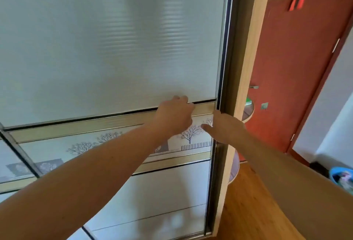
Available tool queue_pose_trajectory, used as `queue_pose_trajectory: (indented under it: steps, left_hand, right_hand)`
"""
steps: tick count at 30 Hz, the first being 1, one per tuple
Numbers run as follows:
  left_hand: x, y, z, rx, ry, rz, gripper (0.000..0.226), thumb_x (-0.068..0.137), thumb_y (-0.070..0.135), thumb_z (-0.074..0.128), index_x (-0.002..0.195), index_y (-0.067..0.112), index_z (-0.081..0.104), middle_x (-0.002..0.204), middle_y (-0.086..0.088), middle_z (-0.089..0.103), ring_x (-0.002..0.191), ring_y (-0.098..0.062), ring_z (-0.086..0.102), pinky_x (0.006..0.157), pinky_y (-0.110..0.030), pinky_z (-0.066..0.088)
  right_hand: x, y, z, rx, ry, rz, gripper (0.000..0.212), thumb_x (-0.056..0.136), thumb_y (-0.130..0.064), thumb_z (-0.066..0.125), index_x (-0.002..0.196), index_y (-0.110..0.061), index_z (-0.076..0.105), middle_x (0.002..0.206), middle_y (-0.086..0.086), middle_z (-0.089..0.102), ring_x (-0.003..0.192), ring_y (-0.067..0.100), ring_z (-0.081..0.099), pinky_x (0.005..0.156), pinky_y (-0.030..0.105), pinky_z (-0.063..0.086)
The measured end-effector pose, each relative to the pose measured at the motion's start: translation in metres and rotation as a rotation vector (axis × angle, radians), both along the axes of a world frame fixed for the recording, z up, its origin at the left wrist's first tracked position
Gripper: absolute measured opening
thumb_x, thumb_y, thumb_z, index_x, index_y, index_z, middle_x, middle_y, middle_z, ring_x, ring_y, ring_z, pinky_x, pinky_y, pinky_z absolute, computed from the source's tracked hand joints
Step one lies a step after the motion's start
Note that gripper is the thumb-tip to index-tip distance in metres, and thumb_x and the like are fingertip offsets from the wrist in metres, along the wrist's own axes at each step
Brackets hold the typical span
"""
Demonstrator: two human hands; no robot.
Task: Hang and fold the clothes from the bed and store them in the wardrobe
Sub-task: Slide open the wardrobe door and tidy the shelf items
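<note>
Because the fingers (180, 98) of the left hand (174, 114) curl over the top lip of the gold rail (76, 128) and the right hand (227, 128) lies on the metal edge at 3 o'clock of it — thumb straight, its other fingers too hidden to tell if they hook round — both meet the sliding door (107, 48) of the wardrobe (246, 68) at its stiff frame, probably the soundest hold. The panel looks heavy, rigid, slick and likely breakable, better slid than lifted. It fills the view from centre to 9 and 12 o'clock: frosted ribbed glass above, a tree-print band below.
</note>
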State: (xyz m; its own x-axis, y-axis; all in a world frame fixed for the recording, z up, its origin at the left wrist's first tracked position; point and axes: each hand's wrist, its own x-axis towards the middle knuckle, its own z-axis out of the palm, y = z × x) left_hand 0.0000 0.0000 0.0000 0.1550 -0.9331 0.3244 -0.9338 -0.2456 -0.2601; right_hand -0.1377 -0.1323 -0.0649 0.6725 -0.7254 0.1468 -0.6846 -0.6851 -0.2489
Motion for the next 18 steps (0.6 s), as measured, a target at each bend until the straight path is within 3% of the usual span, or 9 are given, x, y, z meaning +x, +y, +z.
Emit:
queue_pose_trajectory:
  steps: [2, 4, 6, 9, 13, 15, 18]
  left_hand:
    - [-0.003, -0.014, 0.013, -0.097, -0.149, -0.111, 0.03, 0.093, 0.026, 0.052, 0.121, 0.015, 0.058, 0.119, -0.006, 0.056, 0.109, -0.026, 0.053, 0.062, -0.035, 0.041]
    - [-0.008, -0.027, 0.031, -0.176, -0.269, -0.218, 0.031, 0.089, 0.019, 0.056, 0.119, 0.013, 0.061, 0.123, -0.009, 0.057, 0.113, -0.028, 0.053, 0.071, -0.036, 0.045]
    - [-0.008, -0.042, 0.049, -0.249, -0.368, -0.301, 0.039, 0.084, 0.011, 0.059, 0.122, 0.012, 0.063, 0.135, -0.014, 0.055, 0.127, -0.033, 0.049, 0.091, -0.041, 0.046]
    - [-0.006, -0.064, 0.076, -0.272, -0.529, -0.341, 0.053, 0.087, 0.01, 0.059, 0.14, 0.015, 0.054, 0.159, -0.02, 0.03, 0.148, -0.037, 0.025, 0.117, -0.052, 0.027]
    - [0.001, -0.078, 0.104, -0.21, -0.742, -0.271, 0.059, 0.092, 0.035, 0.062, 0.147, 0.023, 0.044, 0.163, -0.016, 0.023, 0.151, -0.038, 0.015, 0.117, -0.064, 0.018]
    - [0.009, -0.079, 0.111, -0.197, -0.773, -0.238, 0.061, 0.092, 0.039, 0.061, 0.149, 0.029, 0.04, 0.165, -0.012, 0.019, 0.152, -0.035, 0.014, 0.116, -0.065, 0.018]
    - [0.019, -0.08, 0.112, -0.182, -0.756, -0.219, 0.066, 0.091, 0.039, 0.063, 0.151, 0.033, 0.036, 0.166, -0.01, 0.014, 0.152, -0.034, 0.015, 0.116, -0.066, 0.016]
  right_hand:
    - [-0.002, -0.003, -0.003, -0.012, -0.041, -0.108, 0.052, 0.095, -0.064, 0.047, 0.119, -0.018, 0.049, 0.082, -0.007, 0.058, 0.072, 0.014, 0.059, 0.062, 0.032, 0.049]
    - [0.0, -0.005, -0.007, -0.038, -0.022, -0.148, 0.052, 0.098, -0.058, 0.048, 0.125, -0.015, 0.045, 0.087, -0.002, 0.062, 0.075, 0.019, 0.064, 0.063, 0.033, 0.051]
    - [0.006, -0.011, -0.006, -0.021, -0.017, -0.15, 0.059, 0.101, -0.051, 0.048, 0.141, -0.01, 0.033, 0.101, 0.007, 0.068, 0.088, 0.028, 0.069, 0.075, 0.041, 0.059]
    - [0.015, -0.02, -0.004, 0.06, -0.086, -0.151, 0.064, 0.103, -0.039, 0.051, 0.15, -0.009, 0.02, 0.092, 0.007, 0.069, 0.083, 0.026, 0.071, 0.076, 0.042, 0.062]
    - [0.022, -0.026, -0.002, 0.196, -0.186, -0.152, 0.058, 0.101, -0.027, 0.055, 0.146, -0.008, 0.024, 0.08, 0.004, 0.06, 0.068, 0.02, 0.063, 0.055, 0.029, 0.052]
    - [0.023, -0.026, -0.001, 0.131, -0.106, -0.173, 0.052, 0.1, -0.018, 0.052, 0.144, -0.003, 0.029, 0.088, 0.009, 0.058, 0.072, 0.024, 0.06, 0.06, 0.034, 0.05]
    - [0.025, -0.021, -0.008, -0.094, 0.058, -0.179, 0.073, 0.095, -0.012, 0.061, 0.153, 0.001, 0.02, 0.103, 0.017, 0.067, 0.086, 0.027, 0.072, 0.07, 0.035, 0.059]
